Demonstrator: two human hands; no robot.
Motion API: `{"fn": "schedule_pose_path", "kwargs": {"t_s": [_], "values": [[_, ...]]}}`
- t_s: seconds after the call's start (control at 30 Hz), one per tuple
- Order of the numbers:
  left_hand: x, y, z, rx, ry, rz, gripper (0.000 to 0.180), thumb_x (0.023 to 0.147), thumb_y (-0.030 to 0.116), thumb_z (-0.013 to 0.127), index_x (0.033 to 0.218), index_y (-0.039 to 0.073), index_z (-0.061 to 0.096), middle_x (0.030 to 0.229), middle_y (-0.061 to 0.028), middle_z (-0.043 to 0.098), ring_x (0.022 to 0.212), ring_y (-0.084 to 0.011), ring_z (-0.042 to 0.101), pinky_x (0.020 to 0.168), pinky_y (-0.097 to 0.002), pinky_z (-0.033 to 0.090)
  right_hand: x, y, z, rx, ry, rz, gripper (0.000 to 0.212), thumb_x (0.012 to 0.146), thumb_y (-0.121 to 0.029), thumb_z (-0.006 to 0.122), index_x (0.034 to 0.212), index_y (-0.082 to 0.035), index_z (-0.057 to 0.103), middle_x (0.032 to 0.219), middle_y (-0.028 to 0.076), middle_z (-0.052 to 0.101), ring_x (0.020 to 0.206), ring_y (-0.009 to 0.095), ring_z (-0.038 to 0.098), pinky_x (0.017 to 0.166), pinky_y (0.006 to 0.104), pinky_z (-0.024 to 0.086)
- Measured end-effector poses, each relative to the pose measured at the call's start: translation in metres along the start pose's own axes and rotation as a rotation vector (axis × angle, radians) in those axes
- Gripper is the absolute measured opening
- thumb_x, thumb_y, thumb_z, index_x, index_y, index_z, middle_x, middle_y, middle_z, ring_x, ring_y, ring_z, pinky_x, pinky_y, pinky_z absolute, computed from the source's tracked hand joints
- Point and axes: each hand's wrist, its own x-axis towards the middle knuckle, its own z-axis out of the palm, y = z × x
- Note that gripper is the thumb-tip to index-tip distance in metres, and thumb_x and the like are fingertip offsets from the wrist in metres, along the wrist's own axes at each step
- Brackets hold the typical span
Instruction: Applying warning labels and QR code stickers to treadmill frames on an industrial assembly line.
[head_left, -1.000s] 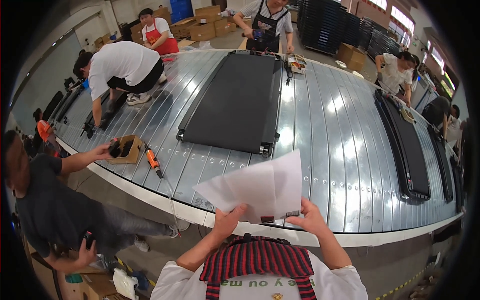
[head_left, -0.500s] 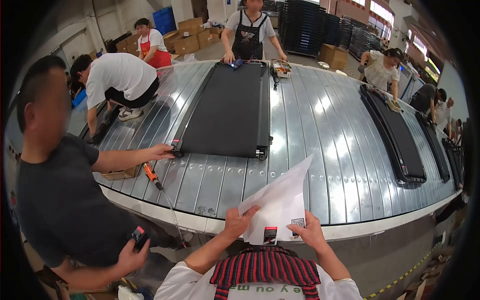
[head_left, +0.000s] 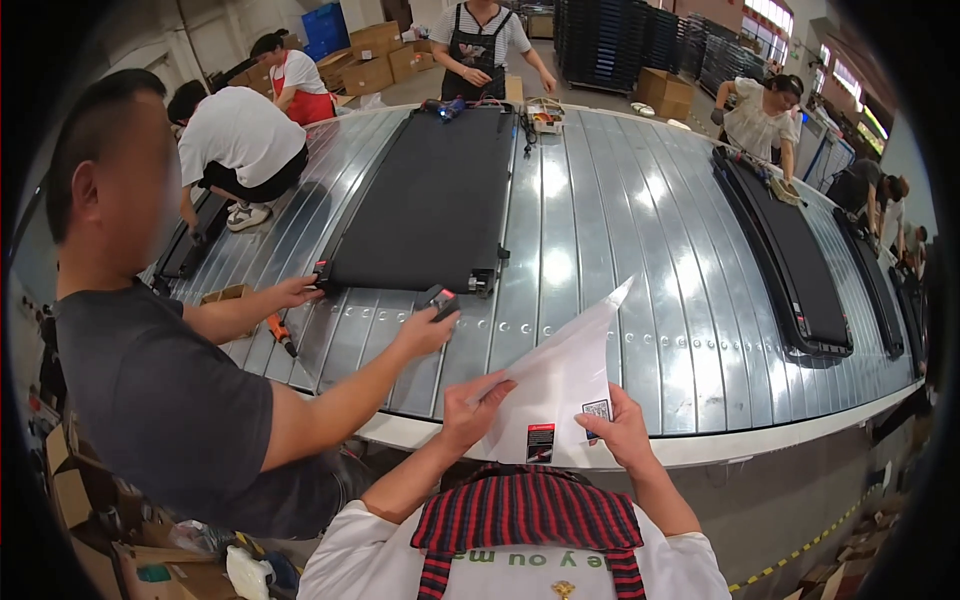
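Observation:
A white sheet [head_left: 560,385], curled up to a point at its far corner, is held between my two hands above the table's near edge. My left hand [head_left: 474,412] pinches its left side, fingers underneath and thumb on top. The right side is gripped by my right hand [head_left: 624,430], its thumb beside a label with a square code [head_left: 594,413]. A black label with a red strip [head_left: 540,442] is on the sheet's near edge. Beyond the sheet lies a black treadmill [head_left: 425,200] with a flat belt, which neither of my hands touches.
Close on my left, a person in a dark shirt [head_left: 170,390] reaches across with a small black part [head_left: 438,302], their other hand at the treadmill's corner. An orange power screwdriver [head_left: 282,335] lies beside that arm. More treadmills [head_left: 785,250] and people line the slatted metal table [head_left: 640,260].
The person on my left has brought the small black part up from beside their body toward the treadmill's near end. Across the table, a person's hand has left the treadmill. My grip stays the same.

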Motion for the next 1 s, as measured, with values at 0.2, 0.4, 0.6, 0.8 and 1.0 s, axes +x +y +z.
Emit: {"fn": "schedule_pose_path", "kwargs": {"t_s": [0.2,0.4,0.6,0.8,1.0], "values": [[0.016,0.028,0.052,0.188,-0.141,0.24,0.02,0.071,0.004,0.061,0.091,0.0,0.061,0.082,-0.0127,0.063,0.071,-0.0203,0.063,0.06,-0.0261,0.049,-0.001,0.001,-0.066,0.0,-0.033,0.038,0.041,0.07,-0.009,0.067,0.106,0.0,0.048,0.08,0.001,0.057,0.064,0.006,0.054,0.049,0.0188,0.045],[0.022,0.042,0.096,0.138,-0.22,0.175,0.019,0.073,0.005,0.059,0.092,0.001,0.061,0.083,-0.0123,0.063,0.071,-0.0212,0.063,0.062,-0.0265,0.049,0.004,0.006,-0.111,0.021,-0.046,0.052,0.04,0.069,-0.006,0.066,0.105,0.0,0.048,0.082,0.003,0.056,0.068,0.009,0.054,0.052,0.0219,0.046],[0.026,0.048,0.099,0.044,-0.219,-0.036,0.017,0.082,0.013,0.056,0.094,0.002,0.06,0.08,-0.0117,0.063,0.067,-0.0155,0.06,0.062,-0.0275,0.047,0.01,-0.001,-0.117,-0.026,-0.09,0.036,0.041,0.069,-0.003,0.065,0.106,-0.001,0.048,0.082,0.003,0.056,0.068,0.008,0.053,0.054,0.0217,0.045],[0.036,0.052,0.082,-0.449,-0.341,-0.383,0.025,0.085,0.019,0.053,0.103,0.002,0.057,0.094,-0.0026,0.058,0.086,-0.0076,0.051,0.075,-0.0258,0.042,0.018,-0.001,-0.102,0.133,-0.031,-0.012,0.045,0.067,0.003,0.064,0.109,0.001,0.046,0.097,0.007,0.057,0.087,0.014,0.055,0.078,0.0275,0.044],[0.042,0.035,0.074,-0.901,-0.363,-0.572,0.027,0.086,0.019,0.052,0.104,0.0,0.055,0.098,-0.002,0.056,0.088,-0.009,0.05,0.076,-0.0261,0.041,0.019,-0.01,-0.089,0.074,0.039,-0.069,0.048,0.066,0.003,0.064,0.11,0.002,0.045,0.098,0.007,0.057,0.087,0.013,0.055,0.077,0.0266,0.044]]}}
